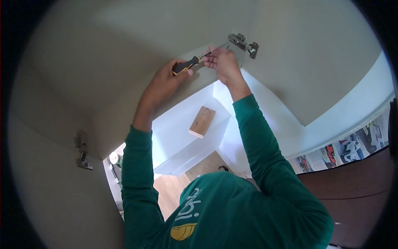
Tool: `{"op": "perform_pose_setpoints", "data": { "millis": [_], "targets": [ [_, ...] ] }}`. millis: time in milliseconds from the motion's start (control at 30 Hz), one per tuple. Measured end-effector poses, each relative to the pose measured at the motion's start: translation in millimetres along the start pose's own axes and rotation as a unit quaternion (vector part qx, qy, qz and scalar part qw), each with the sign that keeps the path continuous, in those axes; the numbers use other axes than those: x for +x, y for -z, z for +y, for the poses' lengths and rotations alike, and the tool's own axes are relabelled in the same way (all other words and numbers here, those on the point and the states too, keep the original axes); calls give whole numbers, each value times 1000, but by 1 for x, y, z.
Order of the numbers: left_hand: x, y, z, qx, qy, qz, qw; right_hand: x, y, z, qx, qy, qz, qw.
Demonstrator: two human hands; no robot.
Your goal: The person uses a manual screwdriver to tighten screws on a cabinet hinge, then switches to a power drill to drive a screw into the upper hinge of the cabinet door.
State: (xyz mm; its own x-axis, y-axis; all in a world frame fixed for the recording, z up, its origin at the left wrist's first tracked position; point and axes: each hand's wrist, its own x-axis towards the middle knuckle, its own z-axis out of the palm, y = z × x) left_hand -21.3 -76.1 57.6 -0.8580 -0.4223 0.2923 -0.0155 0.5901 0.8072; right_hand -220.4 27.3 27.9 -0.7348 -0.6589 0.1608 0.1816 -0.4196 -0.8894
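My left hand grips the black and yellow handle of a screwdriver. Its thin metal shaft runs up and right toward a metal cabinet hinge fixed between the beige cabinet side and the door panel. My right hand pinches the shaft near its tip, just left of the hinge. Both arms wear green sleeves and reach upward.
A second metal hinge sits at the lower left on the same beige panel. A small wooden block lies on a white shelf. Wood flooring and a dark brown surface lie below.
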Motion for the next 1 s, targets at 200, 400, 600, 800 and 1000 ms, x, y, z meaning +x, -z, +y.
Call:
{"op": "perform_pose_setpoints", "data": {
  "millis": [200,400,600,800,1000],
  "targets": [
    [3,-5,-9,7,-19,-22,1000,-1,20,2,8,-14,-15,1000],
    [-3,-21,-23,86,-60,56,993,1,29,-5,-55,-26,-37,997],
    [-10,-35,-42,131,-128,136,974,-2,24,-1,-83,-4,0,997],
    [-13,-44,-47,171,-141,164,961,-4,28,1,-68,18,1,998],
    [-13,-43,-45,197,-153,178,952,-13,23,5,-49,56,21,997]
  ]
}}
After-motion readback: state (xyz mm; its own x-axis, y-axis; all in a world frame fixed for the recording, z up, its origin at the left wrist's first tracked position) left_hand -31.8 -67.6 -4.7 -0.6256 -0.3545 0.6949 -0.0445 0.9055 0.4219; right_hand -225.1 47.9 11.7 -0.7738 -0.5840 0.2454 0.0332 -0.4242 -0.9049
